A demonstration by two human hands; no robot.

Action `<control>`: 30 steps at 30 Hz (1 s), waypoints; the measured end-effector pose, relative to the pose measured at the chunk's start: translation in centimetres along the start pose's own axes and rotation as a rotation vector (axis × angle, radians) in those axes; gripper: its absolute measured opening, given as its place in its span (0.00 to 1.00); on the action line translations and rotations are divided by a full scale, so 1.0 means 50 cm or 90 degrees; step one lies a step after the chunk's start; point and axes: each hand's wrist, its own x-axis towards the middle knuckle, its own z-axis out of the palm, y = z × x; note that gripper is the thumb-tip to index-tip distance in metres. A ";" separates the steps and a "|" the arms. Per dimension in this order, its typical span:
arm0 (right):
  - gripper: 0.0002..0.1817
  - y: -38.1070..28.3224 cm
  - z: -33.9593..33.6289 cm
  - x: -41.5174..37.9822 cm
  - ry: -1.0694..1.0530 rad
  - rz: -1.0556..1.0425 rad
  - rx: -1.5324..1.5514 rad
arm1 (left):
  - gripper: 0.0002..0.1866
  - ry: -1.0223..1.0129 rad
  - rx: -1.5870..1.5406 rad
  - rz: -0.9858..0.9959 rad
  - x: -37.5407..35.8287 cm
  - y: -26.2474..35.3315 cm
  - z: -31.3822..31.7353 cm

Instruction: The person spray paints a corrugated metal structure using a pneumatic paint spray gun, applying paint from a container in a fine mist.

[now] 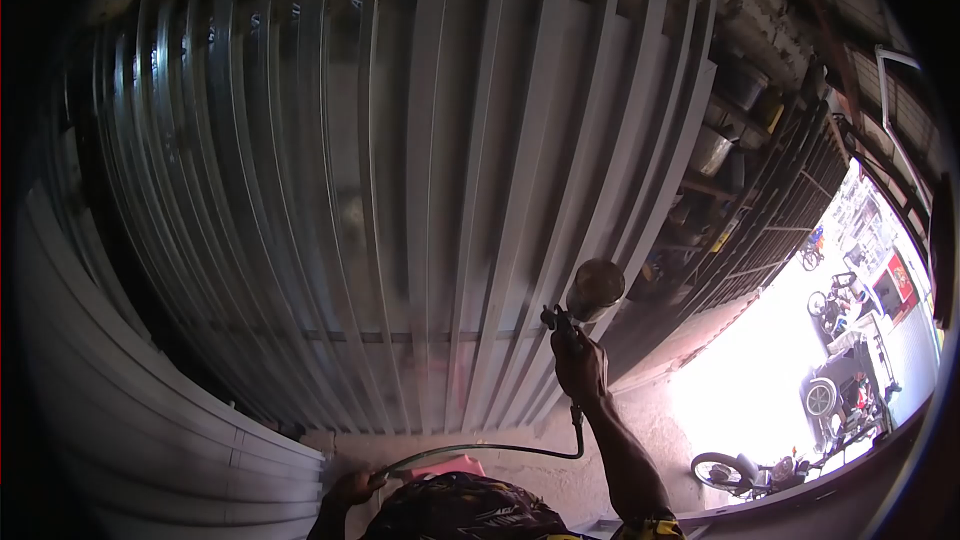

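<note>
My right hand (580, 365) is wrapped round the handle of a spray gun (562, 320), held out in front of the grey metal strips (488, 190). A round paint-stained cup (598, 285) is fixed to the gun. From the bottom of the handle a thin dark air hose (490, 447) curves down and across to the left. My left hand (350, 489), low near my body, is closed on that hose. The strips run side by side as long narrow bars, shinier at the far left and duller grey near the gun.
Pale ribbed metal sheets (170, 425) stand at the left. Behind the strips on the right, shelves hold tins (710, 150). A metal grille (800, 190) leads to a bright opening with motorbikes (740, 470) outside. A pinkish object (450, 467) lies on the floor.
</note>
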 end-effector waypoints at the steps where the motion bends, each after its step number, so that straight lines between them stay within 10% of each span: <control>1: 0.17 -0.008 -0.004 0.008 0.009 -0.014 0.008 | 0.32 -0.013 0.005 -0.010 -0.001 -0.001 -0.001; 30: 0.23 -0.309 -0.309 0.359 0.175 -0.238 0.017 | 0.24 0.135 0.016 0.033 0.011 0.208 -0.078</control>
